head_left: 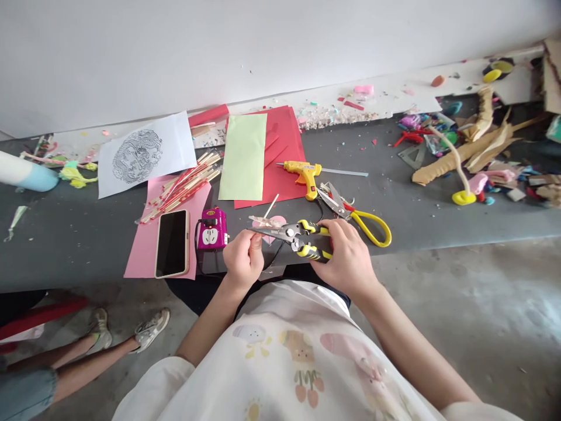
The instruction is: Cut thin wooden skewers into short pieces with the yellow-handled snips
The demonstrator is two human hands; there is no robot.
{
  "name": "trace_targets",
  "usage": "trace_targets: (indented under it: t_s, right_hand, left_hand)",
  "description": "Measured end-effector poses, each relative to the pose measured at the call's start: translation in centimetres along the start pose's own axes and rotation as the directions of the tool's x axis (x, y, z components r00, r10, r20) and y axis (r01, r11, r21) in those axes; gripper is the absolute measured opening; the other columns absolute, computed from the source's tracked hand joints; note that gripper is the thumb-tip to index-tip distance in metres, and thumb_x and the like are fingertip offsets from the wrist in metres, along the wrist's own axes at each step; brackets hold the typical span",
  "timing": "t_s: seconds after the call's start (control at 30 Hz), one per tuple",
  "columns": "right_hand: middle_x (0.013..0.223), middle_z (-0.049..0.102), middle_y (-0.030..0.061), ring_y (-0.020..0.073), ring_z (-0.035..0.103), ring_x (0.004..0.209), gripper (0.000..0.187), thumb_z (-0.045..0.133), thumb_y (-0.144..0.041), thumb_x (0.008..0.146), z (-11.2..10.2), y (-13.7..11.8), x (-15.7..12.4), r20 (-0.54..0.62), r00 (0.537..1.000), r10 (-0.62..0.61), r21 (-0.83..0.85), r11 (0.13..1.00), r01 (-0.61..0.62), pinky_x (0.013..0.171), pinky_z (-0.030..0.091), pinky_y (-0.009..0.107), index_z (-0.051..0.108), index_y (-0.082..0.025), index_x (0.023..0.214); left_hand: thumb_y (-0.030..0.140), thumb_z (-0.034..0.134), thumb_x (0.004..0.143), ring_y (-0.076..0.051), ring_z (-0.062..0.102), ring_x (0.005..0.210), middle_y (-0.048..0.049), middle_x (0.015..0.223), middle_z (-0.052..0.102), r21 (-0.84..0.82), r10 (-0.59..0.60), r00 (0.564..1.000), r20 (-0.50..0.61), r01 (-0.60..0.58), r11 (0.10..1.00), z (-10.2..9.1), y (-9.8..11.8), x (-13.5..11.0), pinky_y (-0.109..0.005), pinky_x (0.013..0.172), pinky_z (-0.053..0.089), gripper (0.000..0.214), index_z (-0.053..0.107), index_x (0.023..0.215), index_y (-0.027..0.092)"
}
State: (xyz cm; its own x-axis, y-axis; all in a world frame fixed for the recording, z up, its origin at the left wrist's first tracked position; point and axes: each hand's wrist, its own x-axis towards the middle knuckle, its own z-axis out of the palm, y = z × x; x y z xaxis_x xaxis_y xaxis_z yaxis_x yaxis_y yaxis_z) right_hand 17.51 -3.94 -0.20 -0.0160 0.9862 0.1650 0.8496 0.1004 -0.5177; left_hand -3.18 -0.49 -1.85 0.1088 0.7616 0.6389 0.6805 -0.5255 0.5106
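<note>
My right hand [348, 257] is closed around the yellow-and-black handles of a pair of pliers [294, 235], whose jaws point left. My left hand [243, 260] pinches a thin stick [269, 207] at the jaw tips, just above the table's front edge. A pink heart-shaped paper piece [276, 223] lies right behind the jaws. A yellow glue gun [304, 173] and yellow-handled scissors [370, 225] lie beyond my right hand.
A phone [172, 242] lies on pink paper [140, 257] beside a purple power strip [212, 229]. A bundle of sticks [182, 187], a dragon print [142, 153], green [243, 155] and red sheets [287, 134] lie behind. Craft scraps [473, 152] crowd the right. Another person's legs [83, 354] are at lower left.
</note>
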Motion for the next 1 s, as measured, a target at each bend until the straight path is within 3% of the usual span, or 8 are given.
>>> trace_targets:
  t_s: [0.17,0.4,0.6,1.0]
  right_hand:
    - [0.101,0.062,0.0113,0.0271,0.058,0.092,0.042,0.06,-0.023,0.066,0.0,0.1,0.2,-0.062,0.996,-0.063,-0.058,0.997,0.059,0.083,0.048,0.038,0.055,-0.017,0.108]
    - [0.094,0.066,0.0112,0.0264,0.06,0.085,0.042,0.059,-0.025,0.065,0.2,0.8,0.3,-0.056,0.99,-0.126,-0.102,0.988,0.12,0.078,0.05,0.037,0.057,-0.014,0.105]
    - [0.085,0.066,0.0091,0.0259,0.061,0.077,0.042,0.058,-0.028,0.063,0.1,1.0,0.3,-0.001,0.995,-0.102,-0.1,0.99,0.101,0.068,0.05,0.034,0.059,-0.013,0.101]
    - [0.083,0.063,0.0085,0.0245,0.06,0.076,0.041,0.057,-0.03,0.064,0.2,1.1,-0.2,0.079,0.996,-0.047,-0.077,0.996,0.053,0.067,0.048,0.033,0.057,-0.013,0.101]
  left_hand:
    - [0.013,0.049,0.088,-0.007,0.054,0.051,0.0032,0.059,0.059,-0.024,-0.041,0.999,0.013,0.041,0.999,0.2,0.0,-0.2,-0.017,0.052,0.038,0.015,0.056,0.076,0.018]
    - [0.014,0.047,0.089,-0.007,0.056,0.052,0.0026,0.06,0.06,-0.005,-0.053,0.998,0.025,0.053,0.999,0.5,0.3,-0.5,-0.017,0.053,0.039,0.015,0.058,0.08,0.017]
    - [0.013,0.048,0.089,-0.007,0.06,0.056,0.0013,0.063,0.063,-0.009,-0.065,0.997,0.041,0.065,0.998,0.5,0.7,-0.5,-0.016,0.053,0.041,0.014,0.059,0.082,0.017]
    - [0.014,0.048,0.089,-0.009,0.063,0.058,-0.001,0.066,0.067,-0.017,-0.081,0.994,0.075,0.082,0.996,0.4,0.8,-0.9,-0.016,0.055,0.044,0.014,0.061,0.083,0.016]
